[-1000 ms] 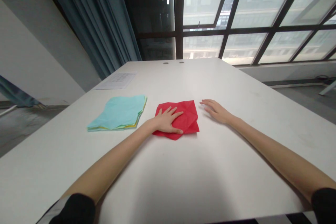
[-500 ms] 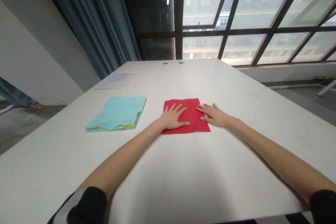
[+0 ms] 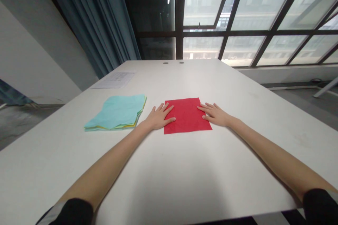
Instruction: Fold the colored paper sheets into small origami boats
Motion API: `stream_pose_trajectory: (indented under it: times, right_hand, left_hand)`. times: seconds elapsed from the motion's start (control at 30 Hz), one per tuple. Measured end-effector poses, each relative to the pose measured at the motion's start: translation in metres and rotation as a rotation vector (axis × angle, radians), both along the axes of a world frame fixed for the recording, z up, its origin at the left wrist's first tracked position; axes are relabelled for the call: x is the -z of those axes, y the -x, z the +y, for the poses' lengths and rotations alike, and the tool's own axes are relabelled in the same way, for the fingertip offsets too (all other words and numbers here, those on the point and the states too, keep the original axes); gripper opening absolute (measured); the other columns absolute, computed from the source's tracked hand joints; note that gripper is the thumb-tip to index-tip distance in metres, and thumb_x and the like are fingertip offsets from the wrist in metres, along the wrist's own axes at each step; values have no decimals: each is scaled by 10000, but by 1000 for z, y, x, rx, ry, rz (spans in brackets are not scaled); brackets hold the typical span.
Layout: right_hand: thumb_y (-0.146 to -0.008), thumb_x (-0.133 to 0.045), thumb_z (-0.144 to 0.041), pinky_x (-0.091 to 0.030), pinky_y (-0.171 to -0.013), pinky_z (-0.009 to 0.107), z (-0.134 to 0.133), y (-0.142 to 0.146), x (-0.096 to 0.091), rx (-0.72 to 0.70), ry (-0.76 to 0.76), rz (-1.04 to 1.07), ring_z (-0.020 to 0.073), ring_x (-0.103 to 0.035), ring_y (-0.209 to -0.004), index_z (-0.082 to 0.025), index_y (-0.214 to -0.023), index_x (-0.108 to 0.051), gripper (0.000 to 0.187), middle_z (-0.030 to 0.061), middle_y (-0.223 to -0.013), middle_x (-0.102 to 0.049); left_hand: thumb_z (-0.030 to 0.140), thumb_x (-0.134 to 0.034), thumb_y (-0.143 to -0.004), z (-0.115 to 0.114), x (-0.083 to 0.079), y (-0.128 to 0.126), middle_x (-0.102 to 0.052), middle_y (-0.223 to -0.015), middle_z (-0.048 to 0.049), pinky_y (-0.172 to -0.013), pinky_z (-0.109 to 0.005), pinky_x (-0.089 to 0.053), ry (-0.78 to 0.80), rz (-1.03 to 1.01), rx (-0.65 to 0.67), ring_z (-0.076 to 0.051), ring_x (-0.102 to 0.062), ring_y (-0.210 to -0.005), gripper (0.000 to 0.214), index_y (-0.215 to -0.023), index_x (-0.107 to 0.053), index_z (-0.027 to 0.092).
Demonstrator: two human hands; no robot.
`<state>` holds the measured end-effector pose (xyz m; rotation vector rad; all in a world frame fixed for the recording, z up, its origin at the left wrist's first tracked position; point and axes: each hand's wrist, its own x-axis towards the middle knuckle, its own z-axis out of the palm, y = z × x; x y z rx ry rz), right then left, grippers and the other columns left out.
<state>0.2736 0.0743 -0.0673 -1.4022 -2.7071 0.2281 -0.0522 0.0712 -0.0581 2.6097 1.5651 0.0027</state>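
A red cloth square [image 3: 187, 116] lies flat on the white table in front of me. My left hand [image 3: 159, 116] rests at its left edge, fingers spread, with the fingertips and thumb over the red. At the opposite edge my right hand [image 3: 213, 114] lies with fingers stretched out, their tips on the cloth. Neither hand grips anything. To the left of my left hand sits a stack of folded or layered cloths [image 3: 118, 111], light blue on top, with green and yellow edges showing beneath.
The white table [image 3: 169, 168] reaches away toward the windows. A printed sheet of paper [image 3: 114, 79] lies at its far left, and two round grey discs [image 3: 165, 63] are set near the far edge. A blue curtain [image 3: 97, 17] hangs behind on the left.
My left hand has slid left across the red cloth, from near its middle to its left edge. The cloth now looks flatter and straighter. My right hand has stayed nearly in place.
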Motion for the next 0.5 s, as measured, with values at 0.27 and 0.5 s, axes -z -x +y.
stream_pose_trajectory:
  times: [0.27, 0.5]
  right_hand:
    - [-902, -303, -516, -193, -1041, 611, -2, 0, 1, 32, -33, 47, 319, -269, -1341, -275, -1404, -331, 557, 71, -1467, -322]
    - [-922, -300, -437, -296, -1007, 546, 3, -1, 11, 103, -126, 146, 269, -431, -1234, -261, -1294, -482, 451, 91, -1353, -479]
  left_hand:
    - [624, -226, -869, 2, 12, -1, -223, -1494, -148, -1061, -511, -211, -96, -72, -126, -303, -216, -1368, 729, -1437, -213, 167]
    - [535, -315, -886, 1, 13, -2, -372, -1410, -203, -1019, -518, -278, -170, -107, -159, -339, -335, -1301, 620, -1327, -402, 108]
